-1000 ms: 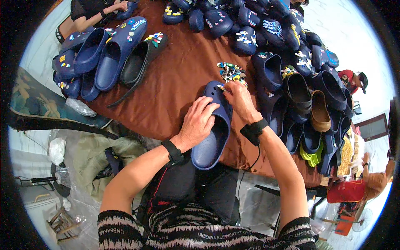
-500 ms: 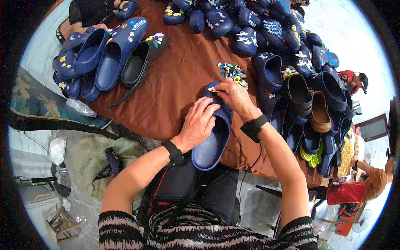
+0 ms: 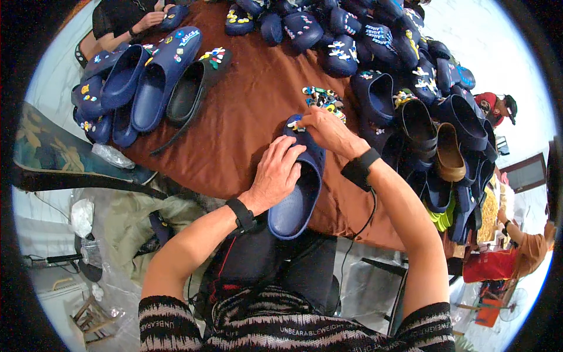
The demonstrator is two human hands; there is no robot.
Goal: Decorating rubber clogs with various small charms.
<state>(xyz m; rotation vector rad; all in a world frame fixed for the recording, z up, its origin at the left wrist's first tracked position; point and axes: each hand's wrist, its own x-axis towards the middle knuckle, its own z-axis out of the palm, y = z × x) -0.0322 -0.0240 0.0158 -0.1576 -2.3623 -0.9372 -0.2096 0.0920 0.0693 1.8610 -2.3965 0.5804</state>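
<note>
- Navy foam clog (image 3: pixel 296 193) lies lengthwise on the brown-covered counter (image 3: pixel 246 117), heel toward the person, toe pointing away, its heel end reaching over the near counter edge.
- Left hand (image 3: pixel 275 176) rests flat over the clog's left rim and opening, fingers spread; the grip is loose and steadying rather than closed round the shoe.
- Right hand (image 3: pixel 328 130) sits at the toe, just beyond the left hand, fingertips pinched narrow on a small coloured charm (image 3: pixel 295 124) at the toe cap. Whether the charm is already seated in a hole cannot be told.
- Just past the right grip, touching distance from the fingertips, lies a loose pile of coloured charms (image 3: pixel 324 100) on the cloth.
- Progress, as judged: the clog in hand carries decoration only at the toe tip; the rest of its upper looks bare, so fitting appears at an early stage on this shoe.
- Beyond and to the left of the grips, a row of blue clogs (image 3: pixel 146 76) and one black clog (image 3: pixel 190 88) already bear charms; these read as finished.
- Right of the grips, a dense heap of dark clogs (image 3: pixel 422 105), many decorated, plus one tan clog (image 3: pixel 448 154).
- Far corner, left: another person's hand (image 3: pixel 149 20) works on a separate shoe.
</note>
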